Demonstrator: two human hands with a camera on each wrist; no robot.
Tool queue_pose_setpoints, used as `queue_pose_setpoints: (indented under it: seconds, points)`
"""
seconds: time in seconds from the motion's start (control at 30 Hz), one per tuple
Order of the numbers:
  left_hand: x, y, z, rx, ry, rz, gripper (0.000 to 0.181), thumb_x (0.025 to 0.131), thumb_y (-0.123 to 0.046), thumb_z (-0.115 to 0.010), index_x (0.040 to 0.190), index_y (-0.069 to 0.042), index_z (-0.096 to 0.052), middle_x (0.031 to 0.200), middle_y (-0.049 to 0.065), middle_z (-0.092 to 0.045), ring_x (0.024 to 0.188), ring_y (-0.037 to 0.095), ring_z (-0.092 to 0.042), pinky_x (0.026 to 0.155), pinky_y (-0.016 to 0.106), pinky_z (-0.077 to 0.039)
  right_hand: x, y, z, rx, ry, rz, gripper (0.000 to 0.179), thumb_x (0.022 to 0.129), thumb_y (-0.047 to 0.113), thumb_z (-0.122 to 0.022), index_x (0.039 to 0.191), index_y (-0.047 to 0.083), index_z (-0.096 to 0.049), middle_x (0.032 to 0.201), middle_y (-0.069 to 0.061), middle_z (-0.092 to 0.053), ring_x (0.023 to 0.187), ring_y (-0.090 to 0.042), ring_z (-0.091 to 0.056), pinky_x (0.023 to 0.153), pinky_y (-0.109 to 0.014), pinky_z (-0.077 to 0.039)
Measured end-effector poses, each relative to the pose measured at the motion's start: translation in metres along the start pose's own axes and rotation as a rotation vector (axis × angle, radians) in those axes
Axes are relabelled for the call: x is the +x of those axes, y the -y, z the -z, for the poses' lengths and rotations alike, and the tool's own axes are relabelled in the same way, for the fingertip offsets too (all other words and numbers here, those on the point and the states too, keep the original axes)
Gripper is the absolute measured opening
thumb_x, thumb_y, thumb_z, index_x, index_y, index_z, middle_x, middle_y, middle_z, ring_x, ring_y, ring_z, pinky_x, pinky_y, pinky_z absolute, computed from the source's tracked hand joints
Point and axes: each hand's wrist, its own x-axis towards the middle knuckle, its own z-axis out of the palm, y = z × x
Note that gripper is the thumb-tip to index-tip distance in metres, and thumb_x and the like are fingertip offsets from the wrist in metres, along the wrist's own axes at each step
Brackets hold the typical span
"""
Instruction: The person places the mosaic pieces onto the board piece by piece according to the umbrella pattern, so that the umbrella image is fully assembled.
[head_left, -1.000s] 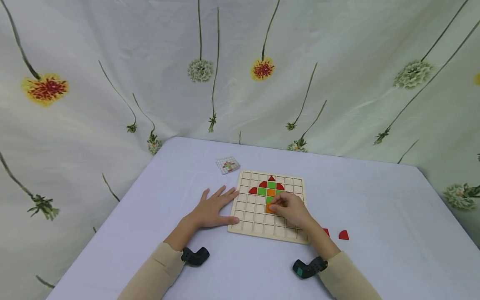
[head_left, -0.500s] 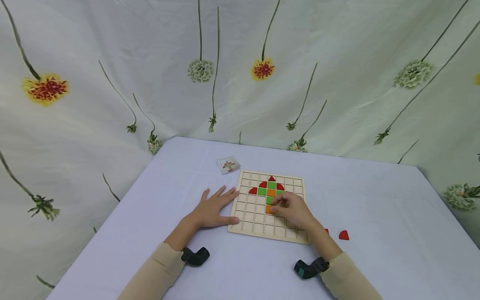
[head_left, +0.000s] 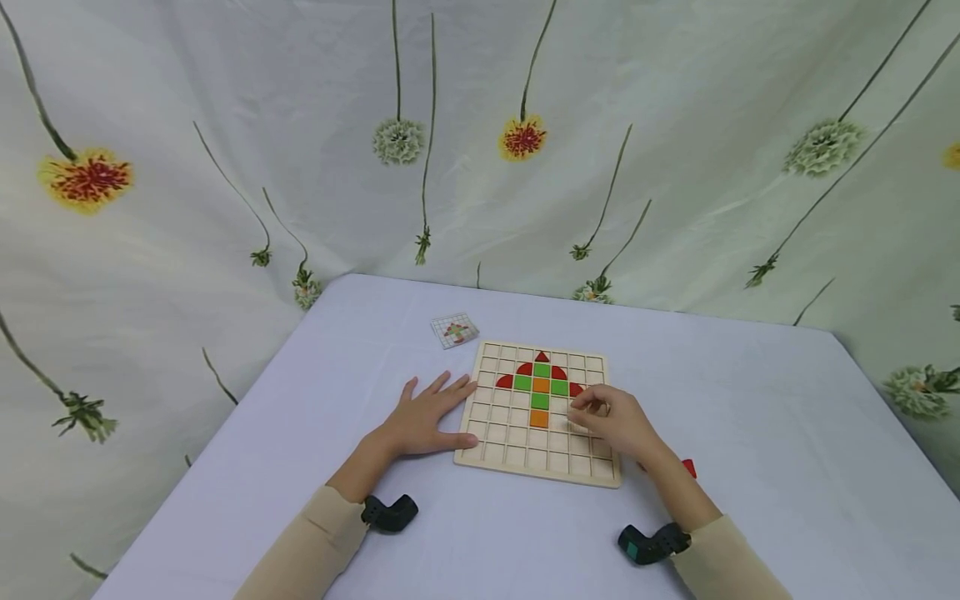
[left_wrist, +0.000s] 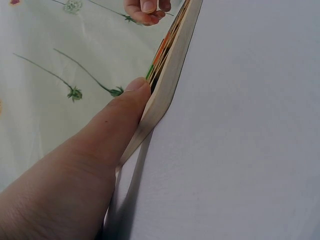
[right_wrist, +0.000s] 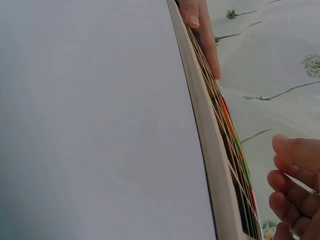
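A wooden grid board [head_left: 495, 435] lies on the table. Set in its cells are a red triangle [head_left: 542, 357], several red rounded pieces [head_left: 505, 382], several green squares [head_left: 540, 402] and two orange squares, the lower orange square [head_left: 539, 419] in full sight. My left hand [head_left: 426, 421] rests spread at the board's left side, thumb and fingertips touching the frame. In the left wrist view the left thumb [left_wrist: 112, 122] presses on the board's edge. Over the board's right cells hovers my right hand [head_left: 611, 418], fingers loosely bent. The right wrist view shows nothing between the right fingers [right_wrist: 295, 150].
Behind the board, to the left, lies a small pattern card [head_left: 454, 331] printed with a similar figure. A red piece [head_left: 689, 468] shows beside the right forearm, partly covered by it. A flowered cloth [head_left: 300, 125] hangs behind the white-covered table [head_left: 750, 400].
My right hand has let go of the lower orange square and moved right, uncovering that square and a red piece at the figure's right. The left hand stays in place.
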Motion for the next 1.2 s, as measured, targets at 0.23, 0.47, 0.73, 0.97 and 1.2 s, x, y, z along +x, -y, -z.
queue_pose_setpoints:
  seconds: [0.23, 0.47, 0.73, 0.97, 1.2]
  points:
    - [0.002, -0.002, -0.001, 0.008, 0.000, 0.005, 0.094, 0.080, -0.076, -0.053, 0.155, -0.024, -0.030, 0.160, -0.003, -0.024, 0.149, 0.027, -0.010, 0.110, 0.065, 0.002, -0.013, -0.016, 0.019, -0.022, -0.040, -0.016, 0.014, 0.087, 0.021, -0.075, 0.094, 0.010, -0.069, 0.087, -0.001, -0.061, 0.085, -0.021, -0.053, 0.066, -0.030, -0.043]
    - [0.001, -0.002, 0.001, -0.001, -0.005, -0.003, 0.093, 0.081, -0.074, -0.054, 0.155, -0.024, -0.030, 0.160, -0.002, -0.024, 0.149, 0.028, -0.010, 0.110, 0.065, 0.002, -0.030, -0.029, 0.036, -0.048, -0.066, -0.061, 0.016, 0.088, 0.022, -0.074, 0.096, 0.008, -0.069, 0.087, -0.003, -0.061, 0.085, -0.021, -0.052, 0.061, -0.028, -0.046]
    - [0.000, -0.003, 0.001, -0.004, -0.004, 0.003, 0.092, 0.081, -0.073, -0.055, 0.155, -0.023, -0.030, 0.160, -0.002, -0.025, 0.148, 0.028, -0.010, 0.110, 0.065, 0.002, -0.050, -0.042, 0.055, -0.098, -0.107, -0.088, 0.019, 0.089, 0.023, -0.074, 0.098, 0.007, -0.068, 0.088, -0.004, -0.061, 0.082, -0.021, -0.052, 0.056, -0.027, -0.045]
    - [0.001, -0.003, 0.000, -0.006, 0.000, 0.004, 0.093, 0.081, -0.074, -0.055, 0.155, -0.023, -0.030, 0.160, -0.002, -0.025, 0.148, 0.028, -0.010, 0.110, 0.065, 0.002, -0.064, -0.055, 0.073, -0.110, -0.121, -0.142, 0.025, 0.088, 0.027, -0.074, 0.101, 0.006, -0.069, 0.088, -0.004, -0.060, 0.085, -0.021, -0.051, 0.057, -0.027, -0.044]
    - [0.001, -0.002, 0.000, -0.012, -0.002, 0.006, 0.093, 0.081, -0.074, -0.055, 0.155, -0.024, -0.030, 0.160, -0.002, -0.024, 0.149, 0.028, -0.010, 0.110, 0.065, 0.004, -0.078, -0.067, 0.089, -0.096, -0.066, -0.179, 0.031, 0.089, 0.029, -0.073, 0.107, 0.003, -0.069, 0.088, -0.003, -0.062, 0.085, -0.020, -0.053, 0.064, -0.027, -0.046]
